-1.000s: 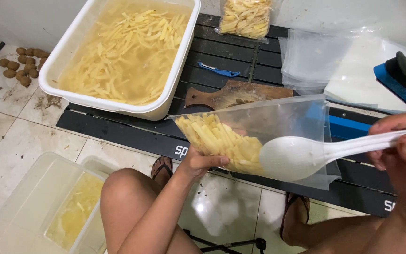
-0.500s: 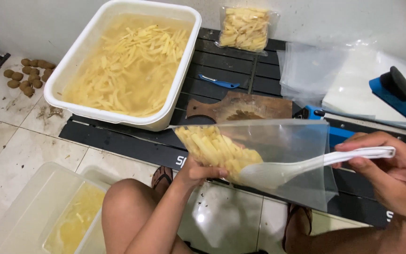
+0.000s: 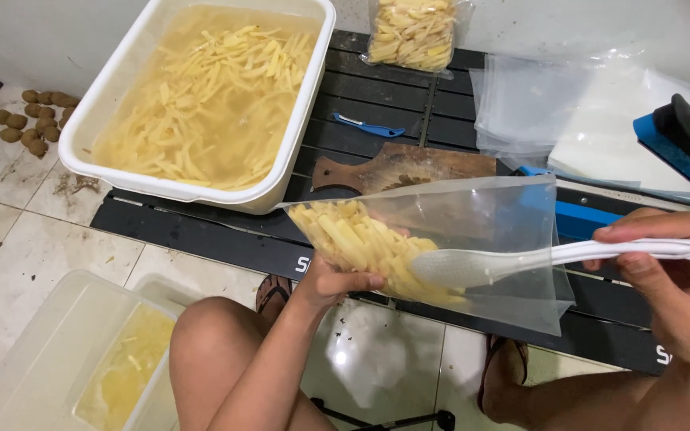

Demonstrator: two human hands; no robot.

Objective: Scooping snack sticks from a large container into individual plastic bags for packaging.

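Clear bag of potato strips (image 3: 409, 239) (held sideways), sealed filled bag (image 3: 414, 33) on table top, empty clear bags (image 3: 537, 104) right

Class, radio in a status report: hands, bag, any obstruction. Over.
Left hand grips clear bag of potato strips. Right hand holds white spoon inside bag. Nothing obstructing.

I have one view only, from the head-worn camera. It looks steeply down and forward from above my knees, at close range, onto the black slatted table (image 3: 409, 112) and the tiled floor (image 3: 33, 231). No second view exists, so nothing overlaps.
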